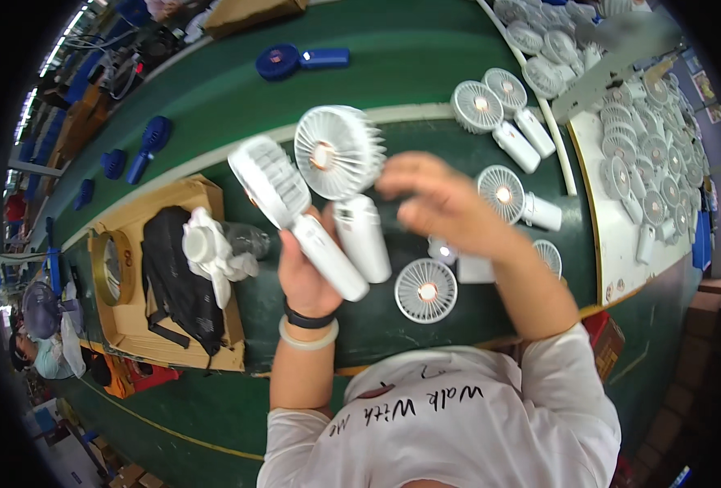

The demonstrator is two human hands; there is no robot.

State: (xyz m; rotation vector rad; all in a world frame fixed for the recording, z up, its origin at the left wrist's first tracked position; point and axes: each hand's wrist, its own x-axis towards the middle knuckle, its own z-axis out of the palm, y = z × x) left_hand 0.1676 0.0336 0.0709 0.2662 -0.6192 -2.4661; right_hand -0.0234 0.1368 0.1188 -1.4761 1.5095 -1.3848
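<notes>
My left hand (302, 281) grips two white handheld fans above the green table. The left fan (325, 259) is seen side-on at its head, its handle slanting down to the right. The right fan (362, 240) turns its round grille toward me. My right hand (433, 199) is slightly blurred, its fingers apart and holding nothing, beside the right fan's head; whether a fingertip touches it I cannot tell. Below my right hand another white fan (425, 290) lies grille up, its handle partly hidden by my right forearm. A white fan (500, 195) lies just right of that hand.
Two white fans (479, 106) lie farther back. On the right a white board (586, 236) bears many white fans. To the left, a cardboard tray (230, 358) holds a black bag (180, 281) and a tape roll (100, 268). Blue fans (325, 58) lie on the far green surface.
</notes>
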